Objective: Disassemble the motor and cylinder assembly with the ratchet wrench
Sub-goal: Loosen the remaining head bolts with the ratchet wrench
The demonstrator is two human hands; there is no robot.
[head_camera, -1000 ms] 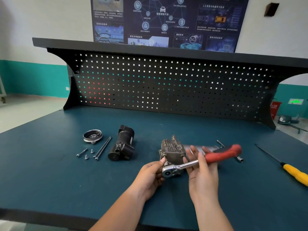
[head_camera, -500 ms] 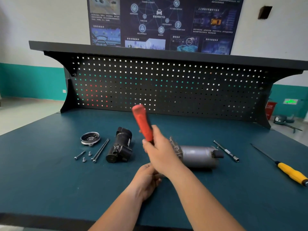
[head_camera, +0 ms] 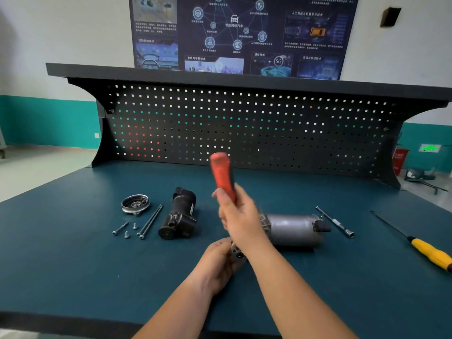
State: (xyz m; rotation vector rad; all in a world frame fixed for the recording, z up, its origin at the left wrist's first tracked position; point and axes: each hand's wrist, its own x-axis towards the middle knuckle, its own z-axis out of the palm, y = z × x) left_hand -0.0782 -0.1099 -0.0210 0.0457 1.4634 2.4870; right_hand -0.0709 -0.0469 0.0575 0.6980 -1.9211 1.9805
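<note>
Loosening a bolt, seemingly: right hand [head_camera: 241,216] grips the red-handled steel ratchet wrench [head_camera: 221,174]; left hand [head_camera: 216,263] holds its head against the grey cylindrical motor assembly [head_camera: 293,230] lying on the teal bench [head_camera: 73,265]; next needs the socket kept seated.

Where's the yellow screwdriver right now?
Head view: the yellow screwdriver lies on the bench top at the far right, beyond the extension bar and the grey motor housing.

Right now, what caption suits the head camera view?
Right hand grips ratchet wrench beside grey motor; left hand holds its metal head.
</note>
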